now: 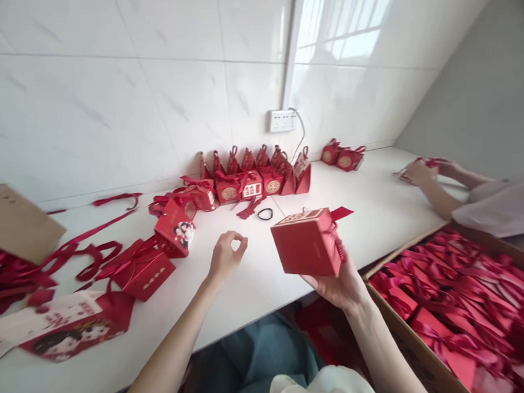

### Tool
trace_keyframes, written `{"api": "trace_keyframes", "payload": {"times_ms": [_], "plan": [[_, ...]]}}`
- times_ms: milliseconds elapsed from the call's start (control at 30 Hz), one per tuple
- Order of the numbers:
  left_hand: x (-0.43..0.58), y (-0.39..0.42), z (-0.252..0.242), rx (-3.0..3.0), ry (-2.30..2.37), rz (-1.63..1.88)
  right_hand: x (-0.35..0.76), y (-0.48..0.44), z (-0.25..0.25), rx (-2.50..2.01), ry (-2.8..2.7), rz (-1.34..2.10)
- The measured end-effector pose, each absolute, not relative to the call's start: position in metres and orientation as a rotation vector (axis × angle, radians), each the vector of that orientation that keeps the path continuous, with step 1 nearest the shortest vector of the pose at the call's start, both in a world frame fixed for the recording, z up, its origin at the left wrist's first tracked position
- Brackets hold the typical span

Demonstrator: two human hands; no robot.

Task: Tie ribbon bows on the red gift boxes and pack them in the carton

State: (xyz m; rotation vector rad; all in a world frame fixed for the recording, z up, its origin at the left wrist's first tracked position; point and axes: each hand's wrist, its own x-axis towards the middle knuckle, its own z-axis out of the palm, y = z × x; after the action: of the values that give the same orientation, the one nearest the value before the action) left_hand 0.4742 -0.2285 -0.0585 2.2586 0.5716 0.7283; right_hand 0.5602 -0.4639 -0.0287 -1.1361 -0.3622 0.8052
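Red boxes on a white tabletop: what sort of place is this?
Perhaps a workroom for gift boxes: red boxes stand in rows near the tiled wall, loose ribbons lie on the white tabletop, and a carton beside it is crammed with ribbon-tied boxes.

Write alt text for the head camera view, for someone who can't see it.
A person's right hand holds up a red box at a white table, the left hand curled into a ring beside it. More red boxes stand toward the wall; at right, a carton holds ribboned ones, near another person's hand.
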Motion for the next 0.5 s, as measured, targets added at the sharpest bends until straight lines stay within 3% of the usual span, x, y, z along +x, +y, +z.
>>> {"api": "trace_keyframes", "payload": {"times_ms": [100,300,400,500], "plan": [[0.493,-0.236,-0.079,2.267,0.499,0.691,0.556,-0.486,-0.021,-1.019,-0.248,0.888],[0.495,-0.23,-0.098,2.284,0.494,0.616,0.543,-0.529,-0.022,-1.053,-0.17,0.744],[0.494,-0.226,-0.098,2.276,0.54,0.618,0.538,-0.55,-0.034,-1.366,-0.213,0.41],[0.494,-0.225,-0.096,2.283,0.555,0.607,0.533,-0.576,-0.048,-1.846,-0.292,-0.198]]}}
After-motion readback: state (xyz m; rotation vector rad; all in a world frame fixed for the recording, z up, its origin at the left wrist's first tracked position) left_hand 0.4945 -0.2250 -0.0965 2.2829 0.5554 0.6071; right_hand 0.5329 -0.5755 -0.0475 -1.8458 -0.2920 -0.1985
